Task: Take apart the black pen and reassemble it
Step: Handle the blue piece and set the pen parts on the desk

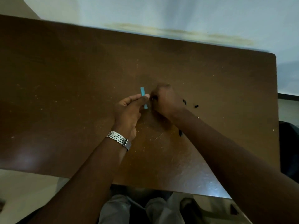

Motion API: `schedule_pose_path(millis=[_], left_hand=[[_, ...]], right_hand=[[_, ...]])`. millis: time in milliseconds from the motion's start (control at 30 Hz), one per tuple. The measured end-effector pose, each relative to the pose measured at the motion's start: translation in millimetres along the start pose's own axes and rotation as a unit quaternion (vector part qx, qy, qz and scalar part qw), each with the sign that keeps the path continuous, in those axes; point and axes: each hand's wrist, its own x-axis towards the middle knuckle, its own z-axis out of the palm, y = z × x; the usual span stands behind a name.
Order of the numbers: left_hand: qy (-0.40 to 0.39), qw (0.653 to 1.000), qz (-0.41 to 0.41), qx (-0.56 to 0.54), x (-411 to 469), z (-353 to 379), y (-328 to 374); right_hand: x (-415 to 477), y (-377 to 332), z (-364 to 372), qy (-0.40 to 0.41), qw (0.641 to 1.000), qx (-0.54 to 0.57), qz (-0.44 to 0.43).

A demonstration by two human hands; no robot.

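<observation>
My left hand [129, 109] pinches a short light-blue pen barrel [143, 92] between thumb and fingers, holding it nearly upright over the brown table [64, 94]. My right hand [163, 99] is closed in a fist right beside the barrel, blurred; what its fingers hold is hidden. Small black pen parts lie on the table to the right: one [184, 102] by my right wrist, another [196, 106] a little farther right. A third black piece [180, 133] peeks out from under my right forearm. A thin refill-like rod [158, 136] lies below my hands.
The table's far edge meets a pale wall [161, 13]. Its right edge [277, 110] is near the loose parts. My knees in grey trousers [116, 209] show below the near edge. A metal watch [119, 139] is on my left wrist.
</observation>
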Motion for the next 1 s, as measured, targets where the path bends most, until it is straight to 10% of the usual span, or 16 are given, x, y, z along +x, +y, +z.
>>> schedule_pose_path(millis=[333, 400, 500, 667, 1000], left_hand=[[-0.002, 1.0, -0.004, -0.022, 2.1, 0.6, -1.4], [-0.011, 0.999, -0.004, -0.038, -0.1, 3.4, -0.9], [-0.022, 0.999, 0.015, -0.038, -1.2, 8.6, -1.2], [-0.068, 0.996, 0.05, -0.031, -1.9, 10.0, -5.8], [-0.073, 0.995, 0.066, -0.022, -2.4, 7.9, -9.8]], right_hand=[[-15.5, 1.9, -3.2, 0.077, 0.989, 0.119, 0.029], [-27.3, 0.6, -2.3, 0.154, 0.933, 0.301, 0.123], [-43.1, -10.6, 4.4, 0.078, 0.757, 0.589, 0.271], [-61.4, -17.6, 25.0, -0.012, 0.564, 0.789, 0.243], [-67.0, -10.0, 24.7, -0.033, 0.547, 0.802, 0.239]])
